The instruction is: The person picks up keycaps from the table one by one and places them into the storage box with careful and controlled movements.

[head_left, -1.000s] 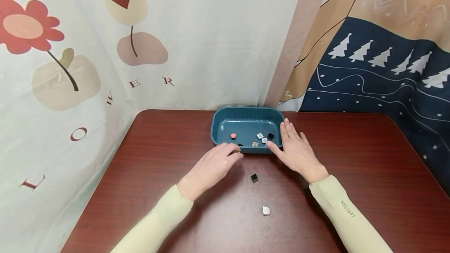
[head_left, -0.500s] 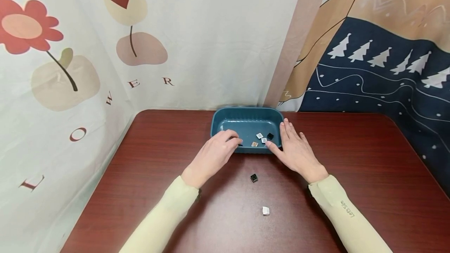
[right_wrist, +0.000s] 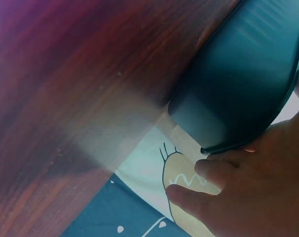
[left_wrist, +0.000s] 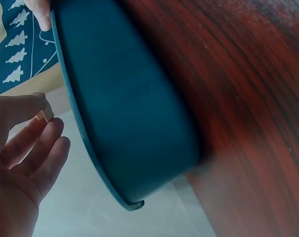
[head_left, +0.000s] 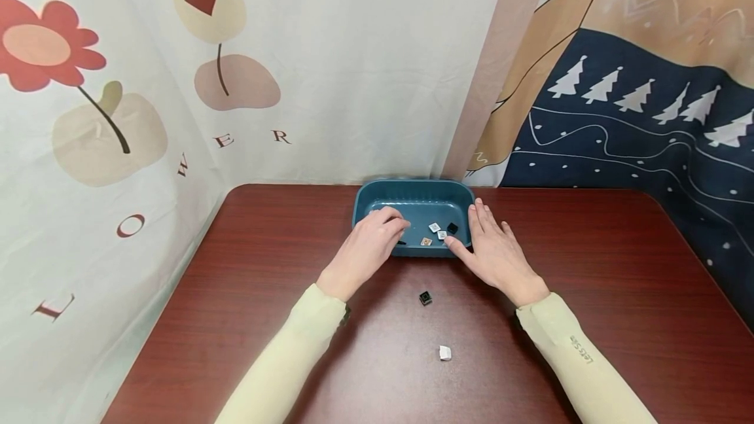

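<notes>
Above the left part of the blue plastic basin (head_left: pixel 432 251), my left hand (head_left: pixel 366 247) pinches a small beige keycap (left_wrist: pixel 47 113) between thumb and fingertips, seen in the left wrist view. In the head view the fingers hide that keycap. My right hand (head_left: pixel 496 250) rests along the basin's right end, fingers extended and thumb over the front rim. Inside lie two white keycaps (head_left: pixel 434 228), a black keycap (head_left: pixel 452 228) and an orange-tan keycap (head_left: pixel 426 241). A dark piece (head_left: pixel 402 243) shows by my left hand, partly hidden.
A black keycap (head_left: pixel 425 298) lies on the dark red wooden table (head_left: pixel 283 241) in front of the basin. Closer to me is a white keycap (head_left: pixel 445 353). Printed curtains (head_left: pixel 365 84) hang behind the table's back edge.
My left hand has moved from the basin's front rim up and over its inside, now covering where the reddish-orange keycap was seen. The right hand has stayed put.
</notes>
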The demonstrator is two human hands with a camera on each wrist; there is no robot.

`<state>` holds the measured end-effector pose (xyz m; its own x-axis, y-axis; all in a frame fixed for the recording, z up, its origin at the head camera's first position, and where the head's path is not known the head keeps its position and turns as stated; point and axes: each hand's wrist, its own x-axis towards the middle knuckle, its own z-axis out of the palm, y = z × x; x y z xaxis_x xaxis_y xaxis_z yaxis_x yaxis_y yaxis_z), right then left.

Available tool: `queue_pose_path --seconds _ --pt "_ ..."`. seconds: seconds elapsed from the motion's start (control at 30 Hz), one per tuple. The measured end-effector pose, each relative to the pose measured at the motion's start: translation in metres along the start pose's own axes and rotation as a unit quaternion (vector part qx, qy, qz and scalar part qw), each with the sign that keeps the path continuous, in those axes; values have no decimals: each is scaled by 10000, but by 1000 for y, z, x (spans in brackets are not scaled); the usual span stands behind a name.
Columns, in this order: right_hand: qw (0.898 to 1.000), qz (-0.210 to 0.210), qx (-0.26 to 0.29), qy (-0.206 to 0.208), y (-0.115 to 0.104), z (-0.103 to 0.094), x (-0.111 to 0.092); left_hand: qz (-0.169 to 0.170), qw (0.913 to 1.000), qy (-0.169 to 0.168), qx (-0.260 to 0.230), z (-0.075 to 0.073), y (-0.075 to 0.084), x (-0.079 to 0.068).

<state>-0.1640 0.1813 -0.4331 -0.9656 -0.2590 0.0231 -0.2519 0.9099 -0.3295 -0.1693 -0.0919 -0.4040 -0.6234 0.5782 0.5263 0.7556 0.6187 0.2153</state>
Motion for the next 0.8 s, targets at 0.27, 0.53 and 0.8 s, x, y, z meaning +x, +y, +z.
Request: queue_pose_path --seconds 0.27,0.53,0.8 --pt "10000 22 12 -13 0 0 0 -223 9995 -179 108 9 -4 5" --pt "10000 36 32 -52 1 0 1 -438 9986 -302 53 15 -10 10" --pt "10000 14 15 -35 1 1 1 -865 9937 -696 -125 23 -13 17"
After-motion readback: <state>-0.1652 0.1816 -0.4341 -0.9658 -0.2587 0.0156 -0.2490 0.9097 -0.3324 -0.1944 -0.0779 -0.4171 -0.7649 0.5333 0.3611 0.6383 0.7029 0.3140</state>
